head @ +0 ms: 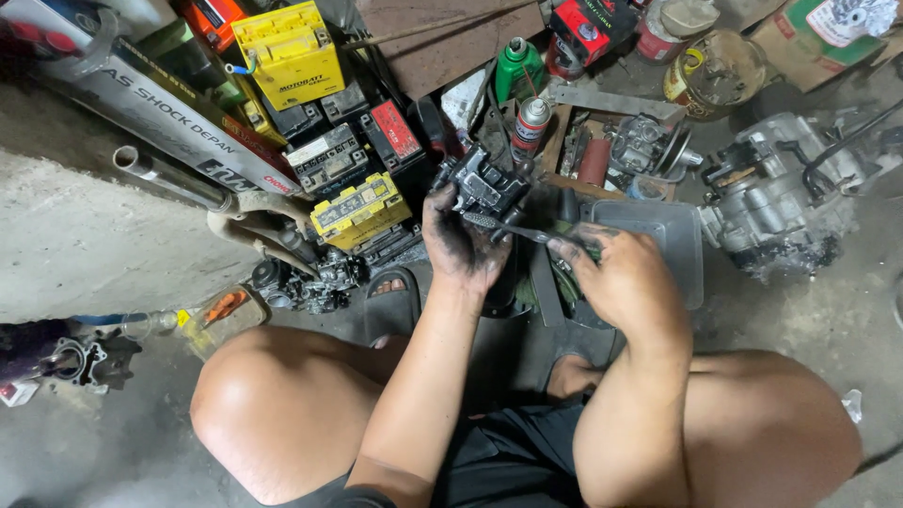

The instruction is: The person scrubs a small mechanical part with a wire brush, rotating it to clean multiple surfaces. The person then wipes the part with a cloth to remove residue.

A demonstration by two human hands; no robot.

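Batteries sit in a pile at the far left of our floor. We count about six of them: two yellow, one with a red top, and the rest dark. A silver pipe lies beside them, and a small grey engine part rests by our left knee.

Next comes our left hand, black with grease. Its fingers are closed around one dark metal part, holding it up over our sandal.

Our right hand is just beside it. Its fingers pinch one thin tool, and the tool's tip touches the dark metal part.

Behind our hands we see one green bottle and one spray can. One grey tray lies under our right hand, which hides part of it.

On the far right sits one big grey engine, near one round tin. Our two bare knees fill the bottom and hide the floor there.
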